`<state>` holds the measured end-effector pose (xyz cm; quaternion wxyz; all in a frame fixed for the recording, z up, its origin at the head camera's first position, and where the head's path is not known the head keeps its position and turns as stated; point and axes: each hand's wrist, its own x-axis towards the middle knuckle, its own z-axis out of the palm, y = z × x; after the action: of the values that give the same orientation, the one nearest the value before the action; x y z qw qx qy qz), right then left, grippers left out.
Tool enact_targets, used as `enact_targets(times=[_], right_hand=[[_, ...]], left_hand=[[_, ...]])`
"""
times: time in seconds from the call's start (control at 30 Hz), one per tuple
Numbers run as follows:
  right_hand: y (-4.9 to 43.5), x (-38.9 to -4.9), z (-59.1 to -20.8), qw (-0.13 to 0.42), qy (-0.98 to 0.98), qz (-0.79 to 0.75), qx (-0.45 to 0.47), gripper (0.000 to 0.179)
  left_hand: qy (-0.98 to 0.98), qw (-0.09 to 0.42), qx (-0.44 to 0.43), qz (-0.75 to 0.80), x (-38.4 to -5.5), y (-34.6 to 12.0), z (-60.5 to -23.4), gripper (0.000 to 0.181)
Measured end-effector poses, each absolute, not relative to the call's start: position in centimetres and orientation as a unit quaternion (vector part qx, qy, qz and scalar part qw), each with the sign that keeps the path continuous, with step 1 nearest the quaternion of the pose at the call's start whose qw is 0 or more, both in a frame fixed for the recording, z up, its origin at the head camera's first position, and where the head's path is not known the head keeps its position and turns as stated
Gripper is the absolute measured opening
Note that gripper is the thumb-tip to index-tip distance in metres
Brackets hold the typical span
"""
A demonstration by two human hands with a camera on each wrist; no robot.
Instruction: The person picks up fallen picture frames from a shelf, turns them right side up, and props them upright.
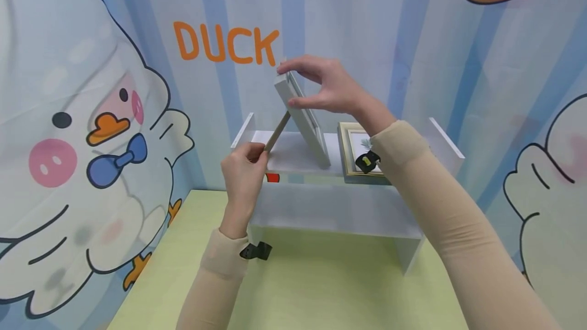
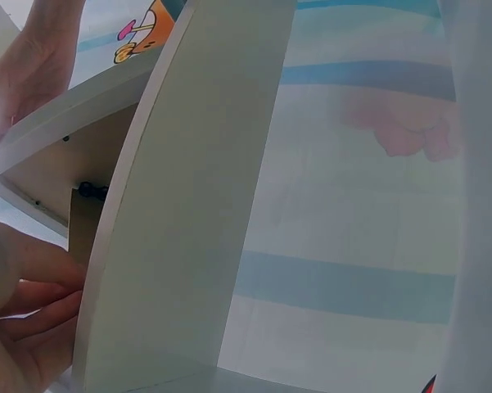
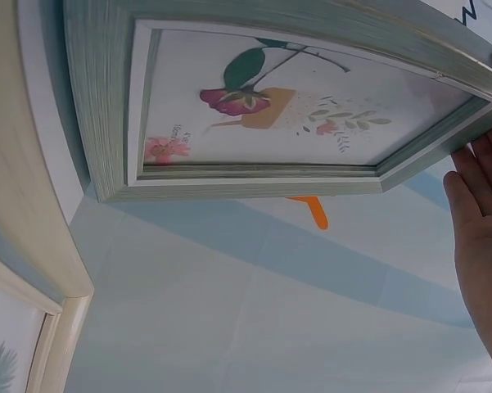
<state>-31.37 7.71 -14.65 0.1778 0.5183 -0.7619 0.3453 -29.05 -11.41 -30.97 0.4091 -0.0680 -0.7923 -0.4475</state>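
A pale grey-green picture frame leans on the upper board of a white shelf, its lower edge down on the board. My right hand grips it near the top, fingertips over the top edge and thumb on the side. Behind the frame, my left hand pinches the brown support leg by its lower end. In the left wrist view the leg stands out from the frame's brown back. Under glass, the right wrist view shows a flower print.
A cream-gold picture frame with a plant print stands to the right on the same shelf, partly behind my right sleeve. Raised side panels bound the shelf at both ends. It stands on a yellow-green table before a duck-patterned curtain.
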Motion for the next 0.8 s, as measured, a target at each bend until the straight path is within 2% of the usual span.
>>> enact_targets(times=[0.6,0.8], right_hand=[[7.65,-31.64,-14.96,0.177,-0.761,0.363,0.508,0.051],[8.16,-32.04,-15.15,0.163,-0.751,0.416,0.486,0.054]], left_hand=[[-0.797,0.393,-0.063,-0.455,-28.97,-11.35,-30.8,0.011],[-0.776,0.436,-0.101,-0.444,-28.64,-11.14,-30.9,0.019]])
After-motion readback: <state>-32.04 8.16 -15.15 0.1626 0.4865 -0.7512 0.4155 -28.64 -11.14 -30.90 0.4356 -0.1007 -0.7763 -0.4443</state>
